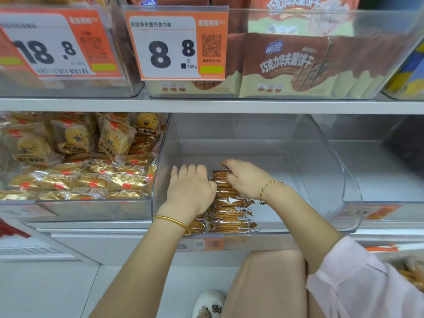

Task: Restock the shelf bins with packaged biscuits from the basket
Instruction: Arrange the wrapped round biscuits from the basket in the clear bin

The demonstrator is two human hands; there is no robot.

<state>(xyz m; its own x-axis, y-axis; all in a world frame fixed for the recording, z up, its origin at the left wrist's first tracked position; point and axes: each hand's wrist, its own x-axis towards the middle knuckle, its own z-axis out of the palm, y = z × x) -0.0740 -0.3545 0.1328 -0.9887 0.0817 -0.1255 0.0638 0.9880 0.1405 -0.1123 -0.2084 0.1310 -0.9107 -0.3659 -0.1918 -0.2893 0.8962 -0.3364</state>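
Biscuit packs lie in a row on the floor of the clear bin in the middle of the lower shelf, running from the front lip toward the back. Each pack is a small stack of thin round biscuits in shiny clear wrap, so I think they are light, a bit slippery, and easy to crack if squeezed hard (thin biscuits snap fast). It looks best to hold them by the flat sides and push softly. The left hand has its fingers close together and bent down over the left side of the row; the tips are hidden. The right hand curls its fingers over the pack at the back. The next bin to the left is piled with gold cake packs. Up top, another bin holds brown wafer packs.
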